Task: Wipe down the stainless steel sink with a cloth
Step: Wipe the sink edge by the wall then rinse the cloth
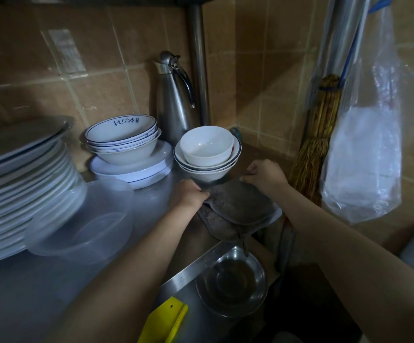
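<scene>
Both forearms outstretched | left hand (189, 194) grip pinching cloth (235, 206) edge | right hand (266, 175) grip pinching far edge

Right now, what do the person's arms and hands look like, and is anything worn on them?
Both forearms are bare, with no sleeves in view. The left hand and the right hand show no gloves, rings, watch or bracelet.

A working kitchen: tan tiled walls (262, 70) meet at the steel surface's (52, 288) far corner, with stacked plates (20, 184), bowls (124, 139), a steel flask (173, 105) and a broom (317, 134).
</scene>
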